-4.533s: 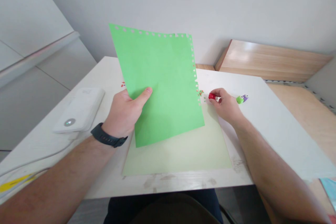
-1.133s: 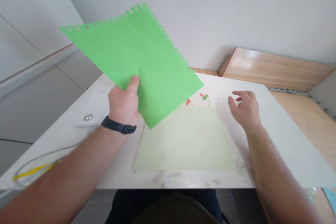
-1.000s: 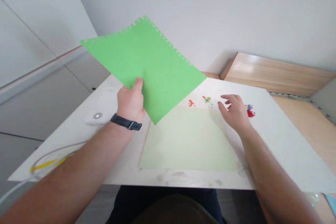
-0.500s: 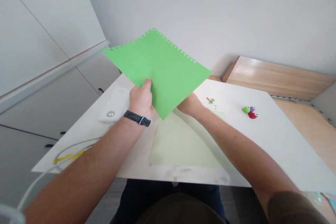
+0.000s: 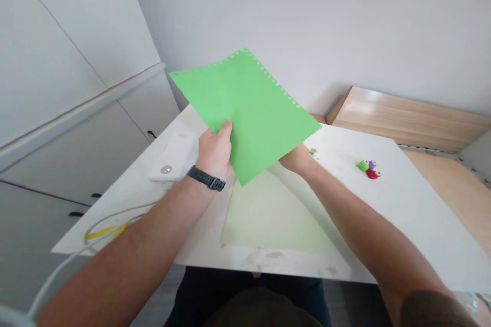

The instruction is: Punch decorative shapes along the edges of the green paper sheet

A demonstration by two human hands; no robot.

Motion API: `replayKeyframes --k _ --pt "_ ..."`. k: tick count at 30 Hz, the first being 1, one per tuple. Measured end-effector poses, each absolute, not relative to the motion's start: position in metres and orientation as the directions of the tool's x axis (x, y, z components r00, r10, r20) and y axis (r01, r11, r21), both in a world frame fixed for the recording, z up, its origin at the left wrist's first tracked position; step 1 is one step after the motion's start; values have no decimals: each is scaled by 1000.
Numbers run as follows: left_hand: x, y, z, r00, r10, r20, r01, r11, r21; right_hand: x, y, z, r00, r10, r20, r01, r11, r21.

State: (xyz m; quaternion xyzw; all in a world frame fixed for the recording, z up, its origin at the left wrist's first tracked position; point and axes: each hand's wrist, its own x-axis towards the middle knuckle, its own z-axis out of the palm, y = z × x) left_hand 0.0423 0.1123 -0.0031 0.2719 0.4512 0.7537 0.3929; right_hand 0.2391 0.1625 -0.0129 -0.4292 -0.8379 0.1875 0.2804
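Note:
My left hand, with a dark watch on the wrist, pinches a bright green sheet of paper and holds it tilted above the white table. Small holes are punched along two of the sheet's edges. My right hand reaches under the sheet's right corner; its fingers are hidden behind the paper. A pale green sheet lies flat on the table beneath.
Small green, purple and red punches sit on the table at the right. Paper bits lie near the sheet's corner. A white device with a cable lies at the left. White cabinets stand left; a wooden board is at the back right.
My right hand left the small punches on the table and moved left under the green sheet. The sheet came down and turned in my left hand. The view swung left.

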Motion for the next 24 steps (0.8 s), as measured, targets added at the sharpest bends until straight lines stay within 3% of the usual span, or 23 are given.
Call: replayKeyframes --k 3,5,8,16,24 --pt "44 112 -6 -518 853 62 -347 -276 896 285 141 -6 -402 864 305 580 497 -645" --pt "45 111 -7 -501 863 67 -345 -270 899 314 126 -4 -351 908 229 404 368 -838" --pt "48 108 -7 -476 878 54 -328 -234 915 345 110 -4 -310 936 170 223 245 -943" --pt "59 95 -1 -367 930 -10 -250 -88 964 367 97 -19 -182 980 78 -54 69 -996" --pt "60 97 -9 -343 939 -11 -140 -40 989 375 93 -19 -200 980 -18 -228 -64 -972"
